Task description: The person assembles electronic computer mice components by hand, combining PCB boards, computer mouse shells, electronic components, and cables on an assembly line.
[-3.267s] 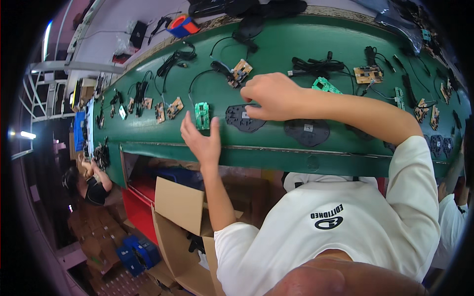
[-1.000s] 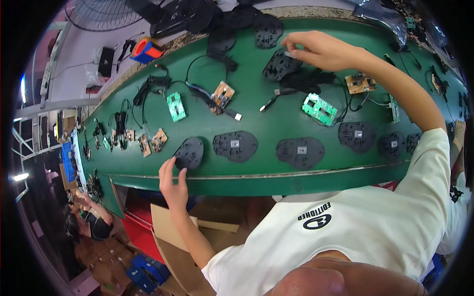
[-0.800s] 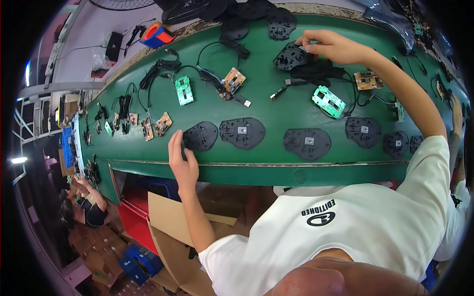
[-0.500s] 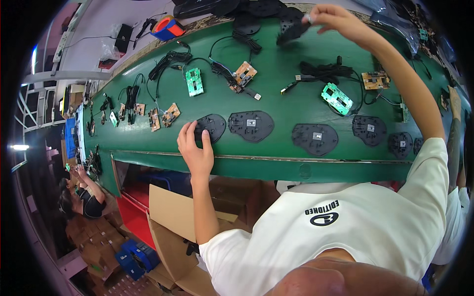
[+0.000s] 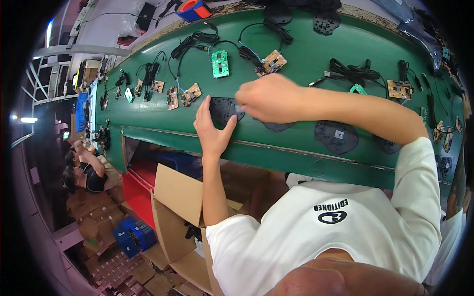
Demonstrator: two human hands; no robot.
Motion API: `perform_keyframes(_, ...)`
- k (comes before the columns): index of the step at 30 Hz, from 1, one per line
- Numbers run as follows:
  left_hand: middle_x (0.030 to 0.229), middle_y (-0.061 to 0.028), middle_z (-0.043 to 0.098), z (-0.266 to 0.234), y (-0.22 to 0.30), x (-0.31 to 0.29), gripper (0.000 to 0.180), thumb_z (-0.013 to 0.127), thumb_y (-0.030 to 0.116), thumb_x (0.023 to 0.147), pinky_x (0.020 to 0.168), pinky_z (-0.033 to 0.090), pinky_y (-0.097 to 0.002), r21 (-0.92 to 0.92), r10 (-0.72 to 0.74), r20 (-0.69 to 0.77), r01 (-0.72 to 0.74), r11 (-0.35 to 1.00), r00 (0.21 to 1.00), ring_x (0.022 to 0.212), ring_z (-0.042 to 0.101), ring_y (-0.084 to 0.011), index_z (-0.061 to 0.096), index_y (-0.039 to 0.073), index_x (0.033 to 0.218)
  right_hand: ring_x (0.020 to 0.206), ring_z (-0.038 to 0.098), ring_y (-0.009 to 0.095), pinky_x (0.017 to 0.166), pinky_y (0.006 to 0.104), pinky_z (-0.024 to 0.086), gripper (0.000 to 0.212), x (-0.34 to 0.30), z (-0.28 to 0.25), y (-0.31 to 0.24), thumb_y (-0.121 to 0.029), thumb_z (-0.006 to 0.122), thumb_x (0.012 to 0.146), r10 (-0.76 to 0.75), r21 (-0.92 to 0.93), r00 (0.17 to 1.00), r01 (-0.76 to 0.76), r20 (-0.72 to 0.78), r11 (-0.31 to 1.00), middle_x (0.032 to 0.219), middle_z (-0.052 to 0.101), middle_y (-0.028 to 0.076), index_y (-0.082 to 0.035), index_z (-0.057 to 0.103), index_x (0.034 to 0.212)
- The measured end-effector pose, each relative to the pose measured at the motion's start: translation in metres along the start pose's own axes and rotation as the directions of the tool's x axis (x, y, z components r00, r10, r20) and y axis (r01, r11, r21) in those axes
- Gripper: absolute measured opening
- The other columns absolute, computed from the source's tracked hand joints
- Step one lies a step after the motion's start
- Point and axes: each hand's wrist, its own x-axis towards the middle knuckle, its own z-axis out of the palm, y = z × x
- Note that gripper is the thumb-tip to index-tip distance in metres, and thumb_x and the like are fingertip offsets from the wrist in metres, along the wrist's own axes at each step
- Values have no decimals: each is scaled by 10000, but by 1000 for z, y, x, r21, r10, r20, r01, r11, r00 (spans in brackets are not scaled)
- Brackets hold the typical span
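Observation:
A black mouse base plate (image 5: 223, 110) lies on the green bench, and my left hand (image 5: 213, 132) holds it between its fingers at the left edge and its thumb at the lower right. Over the plate's right edge is my right hand (image 5: 271, 98), fingers closed in a pinch; what they hold is hidden and blurred. Under that hand, a second base plate (image 5: 275, 126) shows only its lower part. Farther right lies another base plate (image 5: 336, 137) with a pale square in its middle. My right forearm partly covers one more plate (image 5: 390, 146).
Beyond my hands lie a green circuit board (image 5: 220, 64), brown boards (image 5: 274, 62) and coiled black cables (image 5: 351, 72). Dark mouse parts (image 5: 326, 22) sit at the far edge, near an orange-and-blue tape roll (image 5: 193, 10). Below the bench stands an open cardboard box (image 5: 178, 193). Another person (image 5: 89, 170) works at far left.
My right hand has swung from the bench's far side, by the dark parts, down to the plate at my left hand. The view has shifted, and my left hand still holds the plate.

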Motion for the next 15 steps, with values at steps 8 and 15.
perform_keyframes(8, 1366, -170, 548, 1, 3, 2, 894, 867, 341, 697, 1056, 366, -452, 0, 6, -43, -6, 1000, 999, 1278, 503, -337, 459, 16, 1423, 702, 702, 348, 587, 451, 551, 141, 59, 64, 4, -150, 713, 747, 60, -120, 987, -43, 146, 992, 757, 696, 159, -15, 676, 762)
perform_keyframes(15, 1319, -198, 568, -3, 1, 6, 871, 876, 300, 682, 1036, 404, -459, 14, 41, -45, -41, 999, 998, 1224, 533, -382, 482, -7, 1396, 717, 707, 362, 613, 452, 561, 144, 59, 55, -2, -170, 717, 714, 56, -98, 986, -41, 155, 994, 753, 700, 183, -28, 691, 713)
